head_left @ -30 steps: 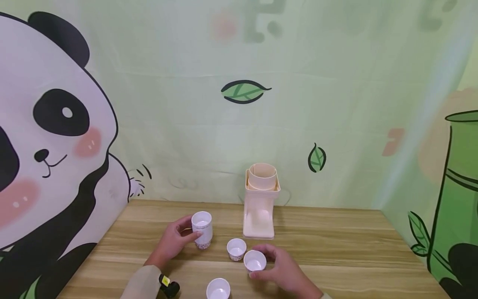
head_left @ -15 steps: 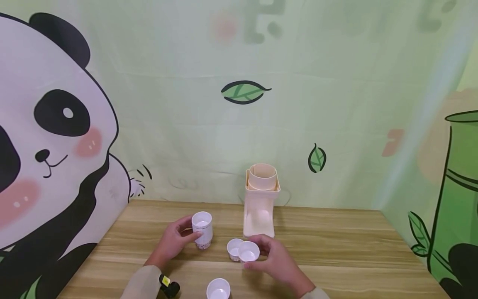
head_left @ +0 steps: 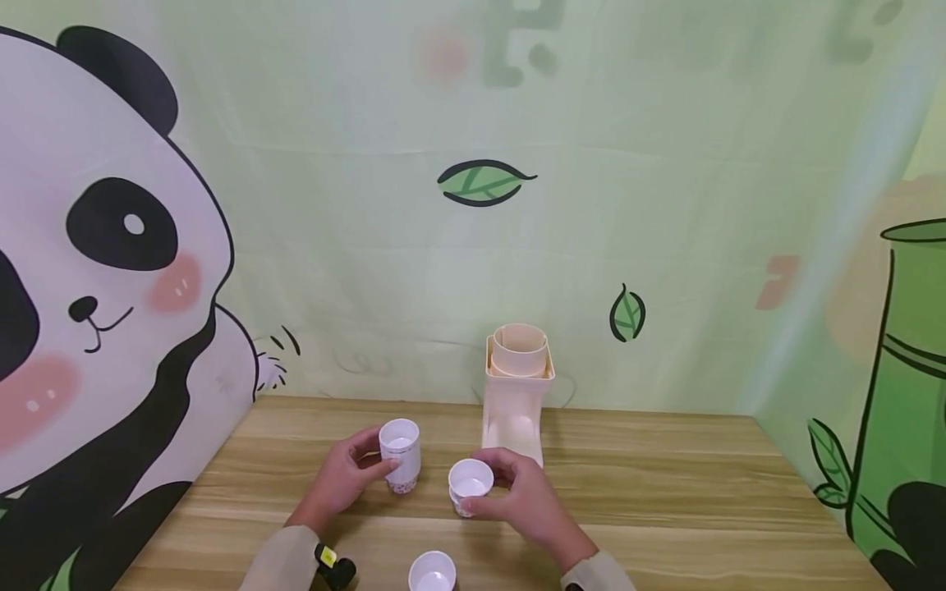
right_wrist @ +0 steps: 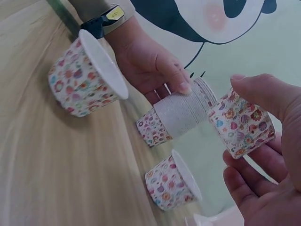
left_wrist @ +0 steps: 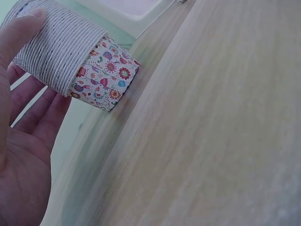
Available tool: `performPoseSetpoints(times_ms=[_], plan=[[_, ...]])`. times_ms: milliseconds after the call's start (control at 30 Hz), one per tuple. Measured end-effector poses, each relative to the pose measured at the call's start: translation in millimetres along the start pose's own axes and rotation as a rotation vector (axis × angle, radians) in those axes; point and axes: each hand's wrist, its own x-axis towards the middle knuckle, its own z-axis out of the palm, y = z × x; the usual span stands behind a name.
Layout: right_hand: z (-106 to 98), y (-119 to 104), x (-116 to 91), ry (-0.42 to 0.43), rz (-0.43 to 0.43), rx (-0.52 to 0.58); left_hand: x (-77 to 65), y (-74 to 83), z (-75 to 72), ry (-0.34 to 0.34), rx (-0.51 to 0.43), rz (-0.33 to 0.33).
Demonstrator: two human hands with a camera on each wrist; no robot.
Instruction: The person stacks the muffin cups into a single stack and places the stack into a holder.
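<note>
Two bare hands work at a wood-grain table (head_left: 665, 509), and we see both holding cups. The fingers of the left hand (head_left: 343, 476) curl around an upright stack of paper cups (head_left: 402, 464), its lowest flowered cup showing just below them; whether its base touches the table we cannot tell. Well to the right of those fingers, the right hand (head_left: 528, 501) pinches a single flowered cup (head_left: 470, 474), mouth up, between thumb and fingers. Below the right fingertips we find a standing cup (right_wrist: 169, 183), apart from the pinched one in the right wrist view. Nearer the wearer than either set of fingers stands a front cup (head_left: 432, 572). Just beyond the right fingers, partly hidden by them, rises a peach-coloured holder (head_left: 517, 394). Behind everything, we see a green backdrop (head_left: 355, 205) with a painted panda (head_left: 111, 222) beyond the left fingers.
</note>
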Motion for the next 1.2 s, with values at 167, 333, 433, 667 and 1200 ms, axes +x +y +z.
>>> performPoseSetpoints(times_ms=[167,333,433,667,1200], plan=[[3.4,-1.5,9.8,0.008,-0.013,0.006,0.9,-0.9,0.1,0.000,0.007,0.009],[6.6,-4.6,19.5,0.015,-0.010,0.019,2.0,-2.1,0.1,0.010,0.009,0.019],[9.2,-6.6,25.4,0.017,-0.004,0.014,2.8,-3.1,0.3,0.015,-0.001,0.020],[17.3,-10.7,40.4,0.021,-0.003,0.026,2.5,-4.0,0.8,0.012,-0.017,0.036],[40.8,-14.8,76.1,0.046,-0.017,0.084,0.0,-1.7,0.2,-0.004,-0.003,0.006]])
